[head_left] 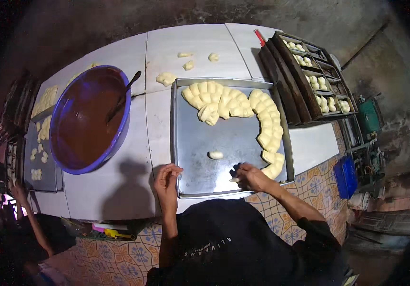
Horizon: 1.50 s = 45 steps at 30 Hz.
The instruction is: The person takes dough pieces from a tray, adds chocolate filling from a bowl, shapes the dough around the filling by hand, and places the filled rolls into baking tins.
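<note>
My right hand point(250, 176) is closed on a small pale dough piece point(234, 179) over the lower right of a metal tray point(200, 171). My left hand point(167, 183) is at that tray's left rim, its fingers loosely bent and apart, holding nothing visible. One small oval dough lump point(215, 155) lies alone near the middle of the tray. Segmented dough clusters point(268, 124) line its back and right side, curving down toward my right hand.
A blue basin point(90, 119) of brown mixture with a dark spoon stands left. Beyond it are another dough tray point(45, 179) and a co-worker's arm point(33, 221). Dough scraps point(166, 78) lie behind my tray. Stacked dark moulds point(314, 71) holding dough stand back right.
</note>
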{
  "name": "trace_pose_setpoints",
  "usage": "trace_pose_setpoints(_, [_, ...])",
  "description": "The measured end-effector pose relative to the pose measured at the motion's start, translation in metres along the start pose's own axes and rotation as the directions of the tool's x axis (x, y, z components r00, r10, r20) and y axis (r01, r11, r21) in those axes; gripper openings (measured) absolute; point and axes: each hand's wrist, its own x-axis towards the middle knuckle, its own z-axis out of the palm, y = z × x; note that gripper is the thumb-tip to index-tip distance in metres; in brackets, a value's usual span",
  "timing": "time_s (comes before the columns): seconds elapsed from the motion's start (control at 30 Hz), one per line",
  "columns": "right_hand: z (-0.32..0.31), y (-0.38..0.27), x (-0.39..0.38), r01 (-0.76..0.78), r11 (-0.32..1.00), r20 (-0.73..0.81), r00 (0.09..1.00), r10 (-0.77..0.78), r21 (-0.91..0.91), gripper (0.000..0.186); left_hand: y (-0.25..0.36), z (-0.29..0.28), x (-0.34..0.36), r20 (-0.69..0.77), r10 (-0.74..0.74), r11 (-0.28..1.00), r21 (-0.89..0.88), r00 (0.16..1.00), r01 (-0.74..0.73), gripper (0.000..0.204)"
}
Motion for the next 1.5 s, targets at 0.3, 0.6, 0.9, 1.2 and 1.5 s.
trace_pose_setpoints(0.3, [-0.058,-0.137,0.145,0.303,0.897,-0.508,0.855,-0.106,0.322,0.022,0.015,0.022,-0.011,0.158,0.002,0.931,-0.360,0.987,0.056,0.042])
trace_pose_setpoints(0.6, [-0.052,-0.179,0.158,0.382,0.634,-0.537,0.841,0.063,0.672,0.009,-0.017,0.039,-0.016,0.605,-0.016,0.947,0.264,0.796,-0.182,0.055])
trace_pose_setpoints(0.9, [-0.114,-0.027,0.084,0.304,0.561,-0.573,0.716,0.399,0.770,0.032,-0.034,0.017,-0.003,0.165,-0.041,0.985,0.172,0.985,0.012,0.011])
trace_pose_setpoints(1.2, [-0.045,-0.008,-0.014,-0.148,0.971,0.015,0.988,0.153,-0.186,0.045,0.016,0.029,-0.011,0.232,0.261,0.733,0.584,0.937,-0.349,0.026])
trace_pose_setpoints(1.5, [-0.048,-0.105,0.086,0.158,0.898,-0.359,0.933,0.001,0.412,0.039,0.002,0.034,-0.016,0.256,0.034,0.997,-0.076,0.966,-0.015,0.053])
